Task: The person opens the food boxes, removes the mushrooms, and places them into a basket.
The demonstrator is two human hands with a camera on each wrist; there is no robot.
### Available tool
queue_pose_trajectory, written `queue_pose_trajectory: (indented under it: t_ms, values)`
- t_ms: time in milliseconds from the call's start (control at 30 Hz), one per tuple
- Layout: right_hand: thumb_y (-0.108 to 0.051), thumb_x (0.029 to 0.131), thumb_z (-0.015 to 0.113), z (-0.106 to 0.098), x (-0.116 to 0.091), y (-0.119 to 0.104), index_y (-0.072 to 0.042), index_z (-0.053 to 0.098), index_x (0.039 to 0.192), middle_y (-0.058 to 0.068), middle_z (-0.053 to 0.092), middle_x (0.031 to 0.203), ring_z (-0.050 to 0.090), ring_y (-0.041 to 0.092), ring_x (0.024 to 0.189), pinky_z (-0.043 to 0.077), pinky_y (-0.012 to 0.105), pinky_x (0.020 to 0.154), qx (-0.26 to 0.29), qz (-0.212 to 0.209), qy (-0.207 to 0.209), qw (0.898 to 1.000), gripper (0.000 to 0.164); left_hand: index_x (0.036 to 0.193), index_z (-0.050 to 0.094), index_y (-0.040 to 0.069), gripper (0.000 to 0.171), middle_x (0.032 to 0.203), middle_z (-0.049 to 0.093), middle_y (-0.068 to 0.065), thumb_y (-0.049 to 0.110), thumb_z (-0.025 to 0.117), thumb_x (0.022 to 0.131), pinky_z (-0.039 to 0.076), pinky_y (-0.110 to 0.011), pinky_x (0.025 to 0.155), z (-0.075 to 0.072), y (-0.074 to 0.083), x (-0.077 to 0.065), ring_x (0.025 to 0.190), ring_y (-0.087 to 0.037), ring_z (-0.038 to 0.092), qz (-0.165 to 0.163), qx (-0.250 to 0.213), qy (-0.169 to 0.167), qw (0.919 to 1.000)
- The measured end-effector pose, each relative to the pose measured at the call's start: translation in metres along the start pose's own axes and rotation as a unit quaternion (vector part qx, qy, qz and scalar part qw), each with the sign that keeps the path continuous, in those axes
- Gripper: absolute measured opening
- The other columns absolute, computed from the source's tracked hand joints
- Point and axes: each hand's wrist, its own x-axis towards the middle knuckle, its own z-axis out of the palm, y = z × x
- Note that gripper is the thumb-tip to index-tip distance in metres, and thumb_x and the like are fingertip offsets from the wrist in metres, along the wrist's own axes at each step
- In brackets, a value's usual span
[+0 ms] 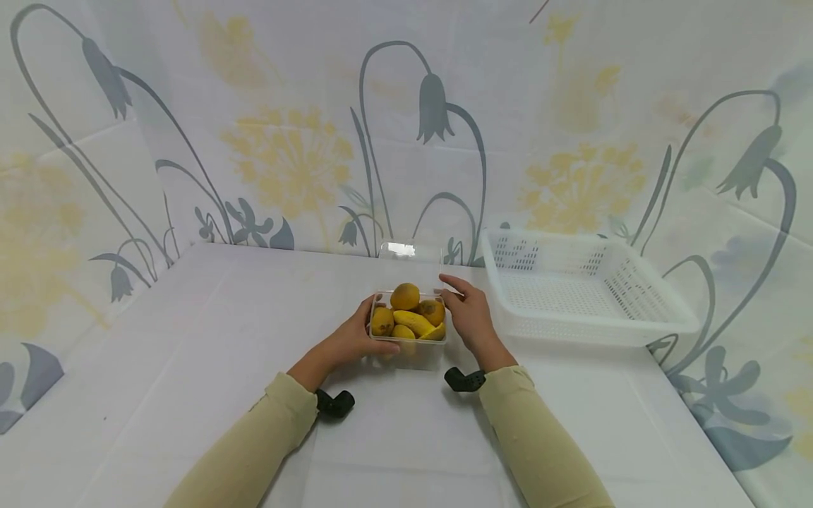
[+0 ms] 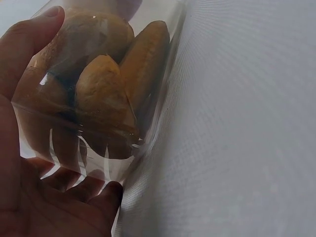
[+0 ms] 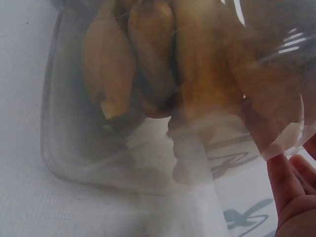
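Note:
A clear plastic box (image 1: 419,358) stands on the white tabletop, its hinged clear lid (image 1: 411,267) raised at the back. Inside lie a yellow banana (image 1: 413,322) and several rounded yellow-orange fruits (image 1: 404,296). My left hand (image 1: 352,339) grips the box's left side, thumb along the front and fingers round the side. Through the wall in the left wrist view, fruit (image 2: 103,96) shows above those fingers. At the back right corner is my right hand (image 1: 471,315), fingers extended beside the lid's edge. The right wrist view catches its fingers (image 3: 286,185) against the clear wall.
To the right stands a large white perforated plastic basket (image 1: 591,331). Flower-patterned cloth (image 1: 305,141) rises behind the table and at both sides. A black wrist device (image 1: 335,404) sits on the left wrist, another (image 1: 464,379) on the right.

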Motion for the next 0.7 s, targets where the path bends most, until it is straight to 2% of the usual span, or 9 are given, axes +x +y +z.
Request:
queue_pose_trajectory:
  t_ms: [200, 400, 533, 700]
  values:
    - [-0.026, 0.099, 0.053, -0.003, -0.001, -0.003, -0.017, 0.056, 0.137, 0.005, 0.053, 0.141, 0.054, 0.027, 0.126, 0.046, 0.046, 0.106, -0.069, -0.053, 0.015, 0.996, 0.038, 0.156, 0.009, 0.022, 0.118, 0.159, 0.027, -0.005, 0.044, 0.086, 0.069, 0.021, -0.051, 0.120, 0.000, 0.000, -0.001, 0.147, -0.027, 0.026, 0.004, -0.006, -0.002, 1.0000]
    - [-0.023, 0.098, 0.055, -0.003, -0.003, -0.010, -0.016, 0.062, 0.129, 0.005, 0.054, 0.134, 0.053, 0.025, 0.124, 0.046, 0.044, 0.105, -0.134, -0.107, 0.043, 0.984, 0.033, 0.156, 0.009, 0.022, 0.118, 0.159, 0.027, -0.004, 0.044, 0.086, 0.069, 0.021, -0.052, 0.120, -0.001, 0.000, -0.001, 0.147, -0.027, 0.027, 0.005, -0.002, -0.001, 1.0000]
    - [-0.020, 0.097, 0.055, -0.002, -0.006, -0.016, -0.014, 0.064, 0.126, 0.007, 0.056, 0.131, 0.054, 0.027, 0.120, 0.046, 0.047, 0.104, -0.153, -0.140, 0.057, 0.977, 0.031, 0.156, 0.009, 0.022, 0.117, 0.159, 0.027, -0.005, 0.044, 0.086, 0.070, 0.021, -0.051, 0.120, 0.000, 0.000, -0.001, 0.147, -0.027, 0.026, 0.007, -0.002, 0.000, 1.0000]
    - [-0.020, 0.096, 0.056, -0.002, -0.011, -0.026, -0.015, 0.065, 0.124, 0.006, 0.056, 0.131, 0.054, 0.027, 0.119, 0.048, 0.044, 0.103, -0.158, -0.163, 0.057, 0.972, 0.030, 0.156, 0.009, 0.021, 0.117, 0.159, 0.028, -0.006, 0.045, 0.085, 0.070, 0.022, -0.052, 0.120, 0.000, -0.001, -0.001, 0.147, -0.027, 0.027, 0.012, -0.001, 0.001, 0.9999]
